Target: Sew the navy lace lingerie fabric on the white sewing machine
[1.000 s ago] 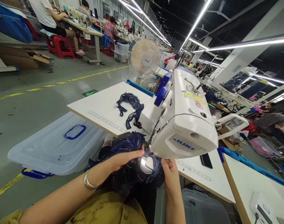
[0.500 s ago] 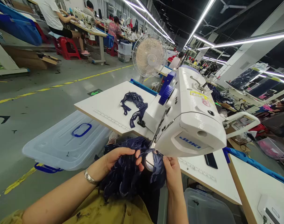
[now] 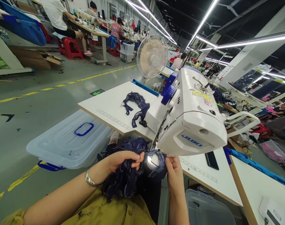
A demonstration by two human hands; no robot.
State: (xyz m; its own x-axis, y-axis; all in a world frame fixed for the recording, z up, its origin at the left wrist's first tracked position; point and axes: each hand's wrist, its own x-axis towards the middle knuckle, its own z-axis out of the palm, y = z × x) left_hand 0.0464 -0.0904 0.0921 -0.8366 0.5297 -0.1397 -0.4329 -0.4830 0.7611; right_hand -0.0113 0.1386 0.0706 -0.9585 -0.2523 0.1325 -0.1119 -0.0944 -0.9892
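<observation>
A white JUKI sewing machine [image 3: 191, 134] stands over a bundle of dark navy ruffled fabric [image 3: 126, 178]. The fabric's edge lies at the machine's needle area, around a shiny rounded metal part [image 3: 153, 161]. My left hand [image 3: 129, 159] pinches this fabric just left of that part. On the other side my right hand [image 3: 173, 164] grips the fabric's edge between thumb and fingers, under the machine head. The rest of the bundle hangs down over my lap. The needle itself is hidden by the machine head.
Another navy ruffled strip [image 3: 137, 101] lies on the white table [image 3: 105, 103]. A phone [image 3: 212, 161] rests right of the machine. A lidded plastic box [image 3: 69, 140] stands at left on the floor, a fan [image 3: 152, 56] behind the table. Other people sit at sewing machines farther back.
My left hand has shifted slightly right and up, its fingers closing on the fabric edge. The fabric at the metal part now lies tauter between my hands. The camera view has moved slightly.
</observation>
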